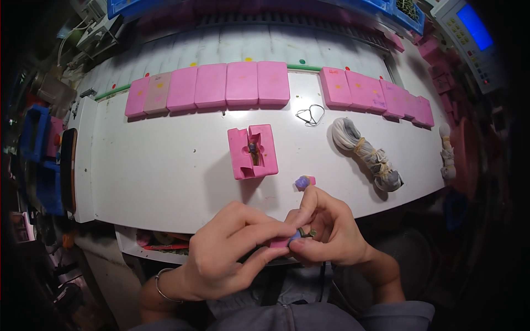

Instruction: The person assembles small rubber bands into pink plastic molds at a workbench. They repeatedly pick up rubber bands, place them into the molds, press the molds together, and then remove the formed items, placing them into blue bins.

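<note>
Close to the front edge of the table, my left hand [218, 256] pinches the pink end of a small piece [296, 238] with a blue middle and a green tip. My right hand [339, 231] grips the blue and green end between thumb and fingers. The fingers hide part of the piece. Just beyond my hands lies a small purple-and-pink piece [303, 182]. Farther off stands a pink block [269, 138] with a slot cut through its top. A little blue-and-brown item [253, 150] sits in the slot.
Two rows of pink blocks [211, 85] line the back of the white table [149, 165]. A grey-white bundle [349, 133] tied with bands rests at the right, near a thin dark loop [311, 115]. A device with a blue screen [473, 26] stands at the far right. An open drawer [128, 234] sits below.
</note>
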Demonstrator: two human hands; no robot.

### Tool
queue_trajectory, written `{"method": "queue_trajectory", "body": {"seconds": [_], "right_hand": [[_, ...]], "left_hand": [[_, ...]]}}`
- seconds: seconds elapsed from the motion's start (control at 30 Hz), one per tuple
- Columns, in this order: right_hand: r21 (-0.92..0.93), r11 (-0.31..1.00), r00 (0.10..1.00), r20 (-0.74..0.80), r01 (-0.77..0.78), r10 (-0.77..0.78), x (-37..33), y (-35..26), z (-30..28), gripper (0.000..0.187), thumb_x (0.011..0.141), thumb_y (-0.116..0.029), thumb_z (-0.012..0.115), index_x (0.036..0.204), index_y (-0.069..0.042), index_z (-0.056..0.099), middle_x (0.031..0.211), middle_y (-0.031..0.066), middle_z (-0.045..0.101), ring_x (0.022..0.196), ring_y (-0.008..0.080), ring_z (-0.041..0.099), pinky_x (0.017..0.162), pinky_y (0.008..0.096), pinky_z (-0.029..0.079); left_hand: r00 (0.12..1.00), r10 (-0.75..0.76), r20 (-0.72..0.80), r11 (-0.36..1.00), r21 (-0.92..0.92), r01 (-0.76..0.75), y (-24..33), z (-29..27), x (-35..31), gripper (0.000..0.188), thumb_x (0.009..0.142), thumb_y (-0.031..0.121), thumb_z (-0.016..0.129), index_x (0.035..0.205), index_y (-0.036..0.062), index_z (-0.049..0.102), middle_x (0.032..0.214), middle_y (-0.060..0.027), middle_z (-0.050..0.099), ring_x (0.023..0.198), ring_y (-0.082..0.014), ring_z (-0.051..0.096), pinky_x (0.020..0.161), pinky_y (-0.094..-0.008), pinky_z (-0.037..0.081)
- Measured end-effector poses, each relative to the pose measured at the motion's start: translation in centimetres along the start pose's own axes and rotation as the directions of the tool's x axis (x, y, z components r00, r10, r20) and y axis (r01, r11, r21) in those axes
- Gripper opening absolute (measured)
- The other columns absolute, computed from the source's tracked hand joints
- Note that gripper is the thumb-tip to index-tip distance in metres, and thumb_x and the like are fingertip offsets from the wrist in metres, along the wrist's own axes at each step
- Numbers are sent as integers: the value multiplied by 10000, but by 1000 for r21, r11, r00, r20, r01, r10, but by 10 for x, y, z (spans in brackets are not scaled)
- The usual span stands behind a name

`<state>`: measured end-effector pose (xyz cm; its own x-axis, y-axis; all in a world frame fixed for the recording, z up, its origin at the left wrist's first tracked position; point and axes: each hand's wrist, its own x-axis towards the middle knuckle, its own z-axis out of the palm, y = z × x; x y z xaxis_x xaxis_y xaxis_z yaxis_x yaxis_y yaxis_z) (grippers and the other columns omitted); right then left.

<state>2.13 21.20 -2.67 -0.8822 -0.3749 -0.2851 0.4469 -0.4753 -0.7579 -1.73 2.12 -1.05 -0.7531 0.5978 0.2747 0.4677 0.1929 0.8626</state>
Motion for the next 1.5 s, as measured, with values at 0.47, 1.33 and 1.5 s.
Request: {"method": "queue_trajectory", "body": {"seconds": [0.47,1.33,1.5], "right_hand": [[168,983,998,23,-68,65,-11,-2,7,243,835,45,623,973,-5,430,821,125,616,545,71,562,396,181,412],[-610,548,759,141,572,-636,5,1,16,163,805,29,640,923,11,528,1152,259,588,1058,310,556,845,359,481],[-643,518,716,69,564,-694,5,11,24,177,737,28,689,886,1,597,1137,227,593,1122,311,507,810,362,483]], "left_hand": [[989,125,-80,991,60,-121,3,2,-7,285,663,-13,767,923,25,658,902,-74,606,752,-209,576,625,-286,486],[826,-529,194,222,-908,356,-8,19,-15,382,871,188,607,1158,-34,486,888,-103,563,631,-76,504,500,-169,376],[920,-388,53,511,-819,262,2,21,-13,343,831,20,658,1148,-55,552,973,-102,587,651,-66,543,550,-179,442]]}}
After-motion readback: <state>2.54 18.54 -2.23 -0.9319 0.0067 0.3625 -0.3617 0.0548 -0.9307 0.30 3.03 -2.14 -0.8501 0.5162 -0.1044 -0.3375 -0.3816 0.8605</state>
